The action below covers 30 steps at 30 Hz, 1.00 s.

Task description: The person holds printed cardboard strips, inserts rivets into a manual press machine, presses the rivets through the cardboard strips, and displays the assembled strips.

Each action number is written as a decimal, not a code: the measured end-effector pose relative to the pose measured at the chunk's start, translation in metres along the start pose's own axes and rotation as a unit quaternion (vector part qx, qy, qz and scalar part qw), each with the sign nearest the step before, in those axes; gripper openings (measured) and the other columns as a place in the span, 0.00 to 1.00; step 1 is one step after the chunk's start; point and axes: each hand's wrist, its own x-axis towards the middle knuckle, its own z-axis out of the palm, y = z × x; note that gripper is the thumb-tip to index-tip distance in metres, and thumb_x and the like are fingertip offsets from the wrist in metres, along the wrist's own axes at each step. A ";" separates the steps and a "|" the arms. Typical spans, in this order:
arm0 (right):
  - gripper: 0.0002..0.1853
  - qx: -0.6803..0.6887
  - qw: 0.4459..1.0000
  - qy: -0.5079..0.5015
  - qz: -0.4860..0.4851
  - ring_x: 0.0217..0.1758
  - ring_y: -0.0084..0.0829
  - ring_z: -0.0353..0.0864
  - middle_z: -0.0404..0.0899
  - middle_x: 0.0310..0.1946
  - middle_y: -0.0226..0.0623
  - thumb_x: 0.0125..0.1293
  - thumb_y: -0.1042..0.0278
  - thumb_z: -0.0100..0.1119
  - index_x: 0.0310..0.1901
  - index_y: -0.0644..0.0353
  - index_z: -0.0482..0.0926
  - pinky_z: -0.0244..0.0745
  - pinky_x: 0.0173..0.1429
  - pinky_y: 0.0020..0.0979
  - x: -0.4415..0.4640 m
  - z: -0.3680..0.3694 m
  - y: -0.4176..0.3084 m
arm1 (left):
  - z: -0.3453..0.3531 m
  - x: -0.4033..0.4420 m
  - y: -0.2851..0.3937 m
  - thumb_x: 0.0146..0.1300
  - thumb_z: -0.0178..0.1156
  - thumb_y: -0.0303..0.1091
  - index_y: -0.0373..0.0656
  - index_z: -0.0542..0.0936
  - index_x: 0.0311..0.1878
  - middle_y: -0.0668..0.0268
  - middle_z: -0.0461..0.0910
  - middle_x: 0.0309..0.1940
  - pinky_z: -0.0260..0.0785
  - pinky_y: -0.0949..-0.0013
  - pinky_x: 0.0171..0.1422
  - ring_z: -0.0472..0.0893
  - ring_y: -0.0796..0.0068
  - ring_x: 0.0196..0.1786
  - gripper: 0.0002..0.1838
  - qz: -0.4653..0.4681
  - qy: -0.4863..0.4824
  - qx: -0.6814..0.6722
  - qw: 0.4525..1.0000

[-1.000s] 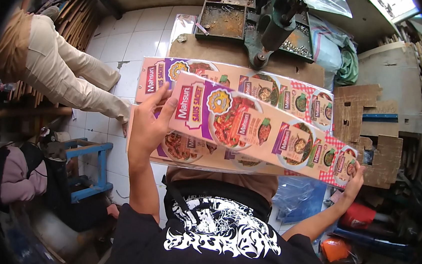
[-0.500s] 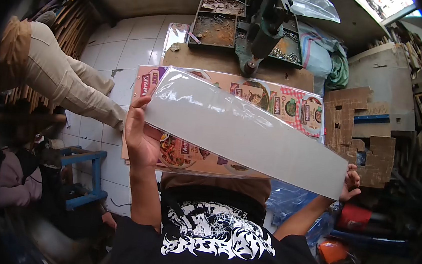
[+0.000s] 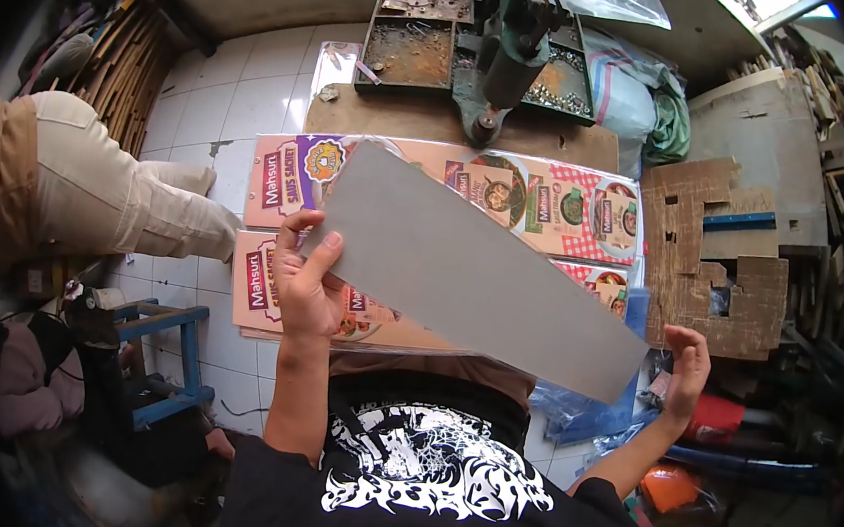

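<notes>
A long, plain grey panel (image 3: pixel 491 275) slants over the printed boards, held up at its left end by my left hand (image 3: pixel 315 279). The thumb lies on top of the panel and the fingers are around its left edge. Just off the panel's right end is my right hand (image 3: pixel 686 372), fingers raised and apart, holding nothing. Under the panel lie two printed "Mahsuri" food boards, the far board (image 3: pixel 279 176) and the near board (image 3: pixel 260 279). The panel covers their middle parts.
A green press (image 3: pixel 503 80) stands beyond the boards, beside a compartment tray (image 3: pixel 410 52) of small metal parts. Cut cardboard (image 3: pixel 713 259) lies right, near white sacks (image 3: pixel 622 100). Another person's legs (image 3: pixel 138 183) are at left, above a blue metal frame (image 3: pixel 188 354).
The panel has shifted left and now looks matte grey instead of glossy white. My right hand has come off its right end. More of the printed boards shows at left.
</notes>
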 end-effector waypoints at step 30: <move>0.21 -0.095 0.989 -0.066 0.095 0.30 0.12 0.71 0.76 0.31 0.23 0.69 0.77 0.60 0.64 0.64 0.75 0.68 0.34 0.16 0.030 0.153 0.016 | 0.078 0.074 -0.043 0.68 0.58 0.33 0.33 0.70 0.62 0.56 0.81 0.49 0.83 0.64 0.48 0.85 0.70 0.45 0.23 -0.217 -0.142 0.168 0.951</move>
